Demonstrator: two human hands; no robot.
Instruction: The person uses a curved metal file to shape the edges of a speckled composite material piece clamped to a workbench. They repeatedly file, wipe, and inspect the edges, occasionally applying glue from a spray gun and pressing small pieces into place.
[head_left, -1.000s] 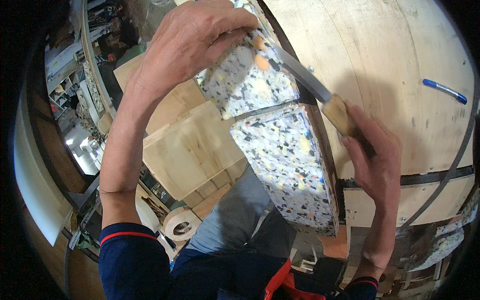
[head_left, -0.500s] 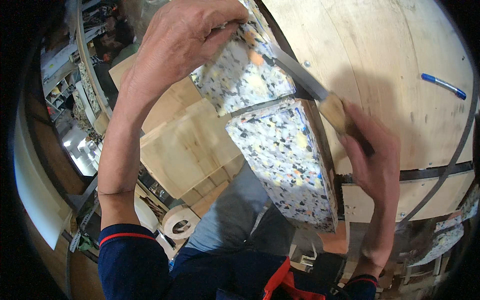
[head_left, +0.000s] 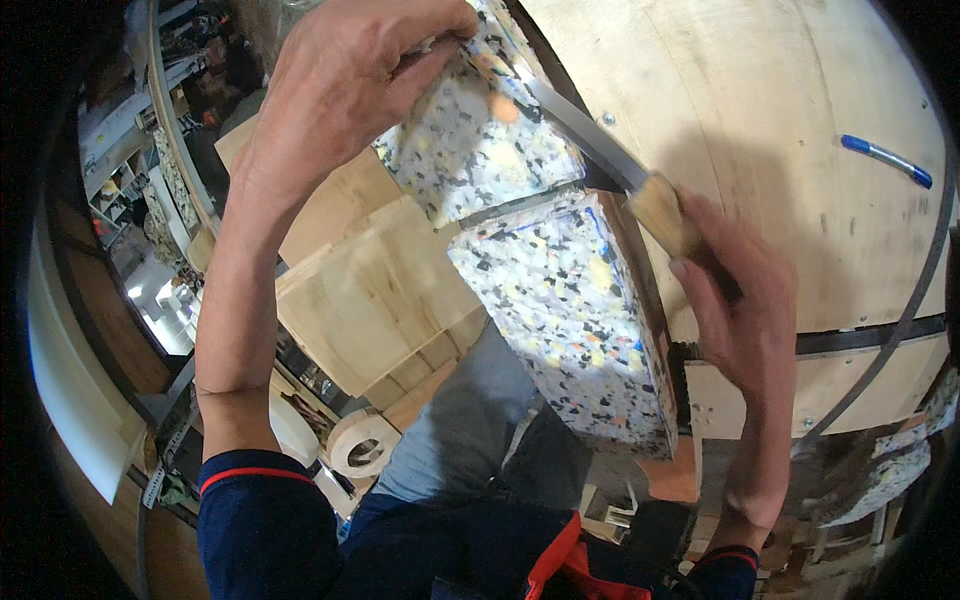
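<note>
My right hand (head_left: 745, 285) is closed round the wooden handle of a knife (head_left: 585, 130). Its long metal blade points up and left, its tip against the right edge of the upper speckled foam block (head_left: 480, 160). That block is white with black, yellow and orange flecks. My left hand (head_left: 345, 85) pinches the same block near its top, fingers bent over its edge; part of the foam is hidden beneath the hand. Below, across a narrow gap, lies a second speckled foam block (head_left: 565, 300), touched by neither hand.
A broad pale plywood panel (head_left: 760, 70) borders the foam on the right, with a blue pen (head_left: 886, 162) on it. Left of the foam stands a wooden box (head_left: 370, 290). A roll of tape (head_left: 363, 445) sits lower, beside my leg. Cluttered shelving (head_left: 130, 160) fills the far left.
The whole view has shifted slightly left and up. Both hands keep their grips, and the knife stays at the upper foam block's edge with hardly any visible movement along it.
</note>
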